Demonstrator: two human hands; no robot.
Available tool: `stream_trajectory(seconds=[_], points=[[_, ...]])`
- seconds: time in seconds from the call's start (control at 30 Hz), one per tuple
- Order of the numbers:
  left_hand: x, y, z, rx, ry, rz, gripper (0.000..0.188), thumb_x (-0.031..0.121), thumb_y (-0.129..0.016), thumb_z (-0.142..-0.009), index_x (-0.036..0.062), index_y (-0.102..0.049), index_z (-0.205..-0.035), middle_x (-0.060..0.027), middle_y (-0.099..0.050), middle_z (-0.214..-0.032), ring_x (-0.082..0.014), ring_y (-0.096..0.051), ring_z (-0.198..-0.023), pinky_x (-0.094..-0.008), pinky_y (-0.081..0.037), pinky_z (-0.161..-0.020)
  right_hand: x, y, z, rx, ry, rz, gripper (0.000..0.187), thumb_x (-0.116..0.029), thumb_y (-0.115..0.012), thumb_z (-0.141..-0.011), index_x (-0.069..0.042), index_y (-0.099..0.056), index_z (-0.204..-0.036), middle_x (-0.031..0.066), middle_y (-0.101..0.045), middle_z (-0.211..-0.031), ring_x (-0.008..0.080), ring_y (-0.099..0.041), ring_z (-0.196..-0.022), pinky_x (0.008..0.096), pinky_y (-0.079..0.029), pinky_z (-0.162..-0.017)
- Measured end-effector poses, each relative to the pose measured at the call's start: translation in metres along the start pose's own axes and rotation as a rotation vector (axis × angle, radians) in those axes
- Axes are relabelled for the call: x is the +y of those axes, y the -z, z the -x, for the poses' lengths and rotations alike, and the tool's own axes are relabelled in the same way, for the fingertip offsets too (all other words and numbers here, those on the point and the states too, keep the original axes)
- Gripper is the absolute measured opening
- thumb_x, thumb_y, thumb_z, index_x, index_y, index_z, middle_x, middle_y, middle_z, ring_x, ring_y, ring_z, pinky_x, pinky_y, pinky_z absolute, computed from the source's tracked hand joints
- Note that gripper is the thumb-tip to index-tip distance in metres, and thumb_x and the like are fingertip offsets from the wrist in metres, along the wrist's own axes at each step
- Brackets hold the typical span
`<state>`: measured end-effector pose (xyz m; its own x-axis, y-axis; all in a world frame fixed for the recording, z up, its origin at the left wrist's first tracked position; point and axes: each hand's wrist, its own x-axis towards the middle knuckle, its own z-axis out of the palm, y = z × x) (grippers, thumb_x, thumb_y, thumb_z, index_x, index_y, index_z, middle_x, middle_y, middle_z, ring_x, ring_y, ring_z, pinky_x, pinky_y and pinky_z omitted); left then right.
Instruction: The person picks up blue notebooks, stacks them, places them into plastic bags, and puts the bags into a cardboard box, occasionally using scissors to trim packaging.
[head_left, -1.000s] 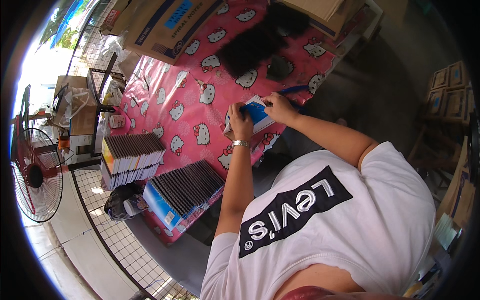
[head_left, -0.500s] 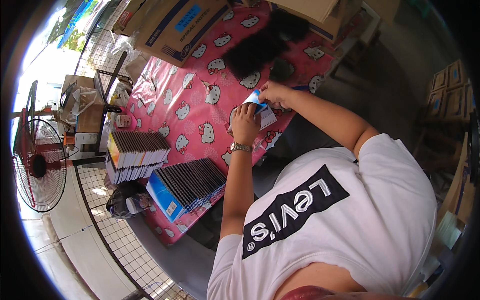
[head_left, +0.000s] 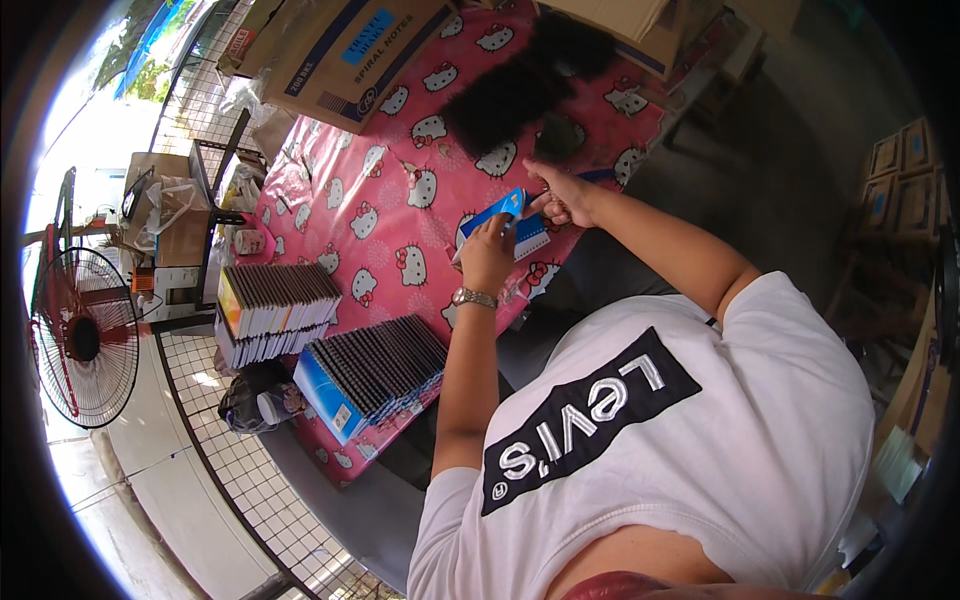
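A small blue-covered notebook (head_left: 508,203) lies at the table's near right edge, its cover lifted and bent and another blue sheet showing below it. My left hand (head_left: 487,252), with a watch on the wrist, is closed on the notebook, fingers over its cover. My right hand (head_left: 567,197) is at the notebook's right corner. One finger stretches out away from it and another points toward the cover; whether it touches cannot be made out.
Stacks of black-spined notebooks, one yellow-covered (head_left: 280,305) and one blue-covered (head_left: 375,370), stand at the left of the pink patterned table (head_left: 340,260). Bristly black bundles (head_left: 510,105) lie at the back. Cartons (head_left: 360,60) line the far edge. A fan (head_left: 85,338) stands left.
My right hand has drawn slightly away from the notebook and its fingers have spread. The white lined page seen before is now replaced by a blue surface. My left hand stays on the notebook.
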<state>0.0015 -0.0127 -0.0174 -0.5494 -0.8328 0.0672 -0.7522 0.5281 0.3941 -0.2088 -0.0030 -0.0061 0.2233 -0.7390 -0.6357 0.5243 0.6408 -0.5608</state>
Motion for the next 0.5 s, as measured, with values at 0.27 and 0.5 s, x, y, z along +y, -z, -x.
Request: stream_trajectory(seconds=[0.27, 0.5], points=[[0.008, 0.026, -0.015, -0.026, -0.159, -0.152, 0.027, 0.004, -0.055, -0.082, 0.0110, -0.060, -0.107, -0.0113, -0.063, -0.099, -0.0314, -0.059, -0.101, -0.0445, -0.041, -0.095, 0.007, 0.019, 0.005, -0.050, 1.111, 1.042, 0.018, -0.010, -0.061, -0.090, -0.004, -0.063, -0.106, 0.0106, -0.065, -0.091, 0.0223, -0.065, -0.084, 0.0334, -0.051, -0.077], [0.015, 0.010, -0.006, 0.180, -0.227, -0.141, 0.021, 0.012, -0.059, -0.085, 0.0083, -0.057, -0.106, -0.0121, -0.060, -0.096, -0.0317, -0.056, -0.098, -0.0468, -0.037, -0.099, 0.010, 0.018, 0.009, 0.022, 1.195, 1.105, 0.019, -0.001, -0.066, -0.077, -0.005, -0.063, -0.095, 0.0106, -0.061, -0.093, 0.0303, -0.062, -0.089, 0.0385, -0.049, -0.079]])
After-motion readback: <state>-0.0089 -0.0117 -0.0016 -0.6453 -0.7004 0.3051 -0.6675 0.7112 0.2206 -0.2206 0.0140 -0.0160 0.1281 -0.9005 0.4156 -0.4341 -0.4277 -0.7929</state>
